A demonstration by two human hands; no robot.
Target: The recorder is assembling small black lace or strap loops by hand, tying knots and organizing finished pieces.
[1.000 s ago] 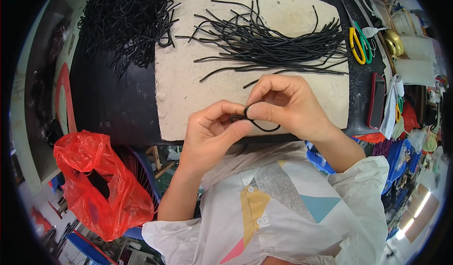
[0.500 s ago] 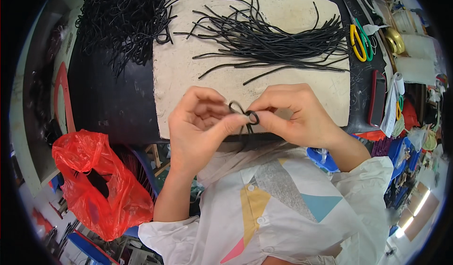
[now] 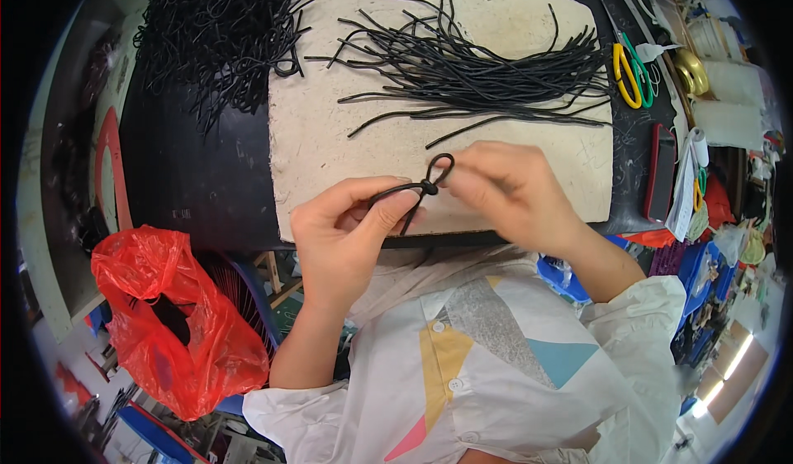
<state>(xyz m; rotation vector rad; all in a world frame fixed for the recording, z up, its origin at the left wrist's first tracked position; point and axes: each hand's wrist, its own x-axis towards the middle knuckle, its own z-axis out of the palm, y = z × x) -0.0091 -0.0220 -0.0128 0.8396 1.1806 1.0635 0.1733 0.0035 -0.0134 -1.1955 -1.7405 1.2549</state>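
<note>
We had the black cord point(image 3: 417, 188) just over the near edge of the beige board point(image 3: 330, 133). Left hand point(image 3: 343, 233) pinched its tails, right hand point(image 3: 504, 191) its small loop (knot between). It looked light, limp, slightly grippy; best held close beside the knot.

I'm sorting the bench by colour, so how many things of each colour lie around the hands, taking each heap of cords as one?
Black: 3 - knotted cord loop held by left hand and right hand, straight cord bundle, tangled cord pile
Red: 2 - plastic bag, flat case
Yellow and green: 1 - scissors
Beige: 1 - work board
Total: 7
</note>
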